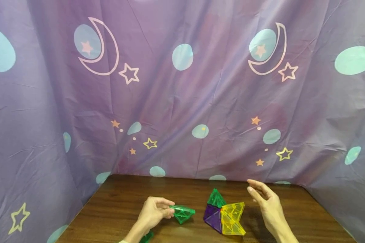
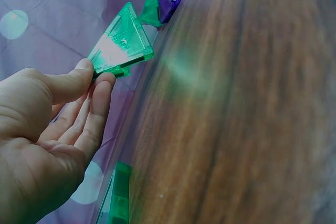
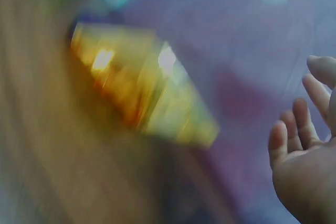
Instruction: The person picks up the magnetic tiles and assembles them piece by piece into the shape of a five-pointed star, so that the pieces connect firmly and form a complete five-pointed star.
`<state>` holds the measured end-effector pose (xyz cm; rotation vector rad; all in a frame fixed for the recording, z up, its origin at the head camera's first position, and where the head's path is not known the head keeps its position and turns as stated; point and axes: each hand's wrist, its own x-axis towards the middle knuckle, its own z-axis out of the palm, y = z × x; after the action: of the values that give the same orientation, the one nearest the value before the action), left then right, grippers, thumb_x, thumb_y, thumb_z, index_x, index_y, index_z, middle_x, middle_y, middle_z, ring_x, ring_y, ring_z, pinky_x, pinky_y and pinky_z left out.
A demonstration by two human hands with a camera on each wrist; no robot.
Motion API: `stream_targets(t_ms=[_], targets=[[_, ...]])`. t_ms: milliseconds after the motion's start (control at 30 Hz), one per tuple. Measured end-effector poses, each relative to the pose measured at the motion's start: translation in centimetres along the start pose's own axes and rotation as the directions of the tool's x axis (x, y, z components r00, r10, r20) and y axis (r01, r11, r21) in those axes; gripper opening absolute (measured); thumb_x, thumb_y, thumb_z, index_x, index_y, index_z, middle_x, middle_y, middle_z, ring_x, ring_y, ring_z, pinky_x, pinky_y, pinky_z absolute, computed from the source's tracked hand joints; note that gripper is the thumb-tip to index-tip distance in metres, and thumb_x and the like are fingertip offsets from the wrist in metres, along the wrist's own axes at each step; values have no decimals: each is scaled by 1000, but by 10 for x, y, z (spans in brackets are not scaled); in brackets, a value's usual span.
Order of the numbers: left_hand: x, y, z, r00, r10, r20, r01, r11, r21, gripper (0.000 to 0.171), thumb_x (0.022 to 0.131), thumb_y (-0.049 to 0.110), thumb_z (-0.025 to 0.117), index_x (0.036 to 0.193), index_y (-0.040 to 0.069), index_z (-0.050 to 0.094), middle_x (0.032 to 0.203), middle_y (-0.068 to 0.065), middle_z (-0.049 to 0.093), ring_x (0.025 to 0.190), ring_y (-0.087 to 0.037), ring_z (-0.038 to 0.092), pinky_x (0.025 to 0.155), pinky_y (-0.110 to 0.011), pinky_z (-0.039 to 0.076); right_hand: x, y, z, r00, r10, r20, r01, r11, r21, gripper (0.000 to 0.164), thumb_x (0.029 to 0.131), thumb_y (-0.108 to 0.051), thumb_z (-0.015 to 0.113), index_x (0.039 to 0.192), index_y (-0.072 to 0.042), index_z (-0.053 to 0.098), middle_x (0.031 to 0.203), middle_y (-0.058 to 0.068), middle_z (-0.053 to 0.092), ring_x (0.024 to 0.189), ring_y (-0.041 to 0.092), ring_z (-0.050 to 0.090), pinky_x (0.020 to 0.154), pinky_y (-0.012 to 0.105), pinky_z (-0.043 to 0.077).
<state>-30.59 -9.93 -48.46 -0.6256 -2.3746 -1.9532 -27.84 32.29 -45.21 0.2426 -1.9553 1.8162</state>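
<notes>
My left hand (image 1: pixel 153 212) pinches a translucent green triangular magnetic tile piece (image 1: pixel 183 213) between thumb and fingers, above the table. In the left wrist view the thumb and fingertips grip one corner of this green piece (image 2: pixel 122 45). To its right stands a cluster of joined magnetic tiles: a green part (image 1: pixel 216 199) at the back, a purple part (image 1: pixel 213 218) at the left, and a yellow part (image 1: pixel 233 219) at the right. My right hand (image 1: pixel 268 202) is raised to the right of the yellow part, fingers loosely bent and holding nothing.
Another green tile piece (image 1: pixel 146 237) lies below my left wrist, partly hidden by it. The dark wooden table (image 1: pixel 109 216) ends at a purple patterned curtain (image 1: pixel 182 101) behind and at both sides.
</notes>
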Motion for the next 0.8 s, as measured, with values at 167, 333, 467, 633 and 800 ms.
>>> stream_targets(t_ms=[167,333,467,633,800], targets=[[-1,-1,3,1000,-7,-3,7,1000,-14,25,96,-2,83,120,-9,78,104,-19,82,90,-34,82,78,-35,68,-6,44,-25,971,208,122,-209,978,-8,47,117,-20,60,159,2,54,147,-4,62,120,6,64,92,32,62],[1,1,6,1000,6,-1,-6,1000,-28,25,96,-3,82,120,-10,77,105,-20,82,89,-33,82,78,-35,68,-7,56,-26,914,281,292,-290,957,-14,57,119,-23,57,167,3,41,166,22,37,123,19,65,101,38,63],[0,2,8,1000,-4,17,4,999,-34,25,97,-2,82,120,-9,78,104,-20,82,90,-34,82,79,-36,68,-8,57,-22,859,219,463,-274,960,56,48,121,-15,49,165,4,43,158,9,47,119,16,65,102,36,62],[-1,2,11,999,-8,50,10,999,-41,24,98,-2,81,120,-9,77,104,-19,82,92,-35,81,80,-37,69,-10,59,-20,794,149,589,-292,944,155,32,121,-10,46,148,2,57,131,2,62,106,12,68,94,29,62],[-1,1,11,998,-14,62,17,999,-46,22,98,-3,80,119,-8,78,105,-19,81,92,-35,81,79,-36,68,-10,61,-15,759,126,639,-302,937,174,29,120,-9,46,144,3,59,132,5,62,106,13,67,92,28,62]])
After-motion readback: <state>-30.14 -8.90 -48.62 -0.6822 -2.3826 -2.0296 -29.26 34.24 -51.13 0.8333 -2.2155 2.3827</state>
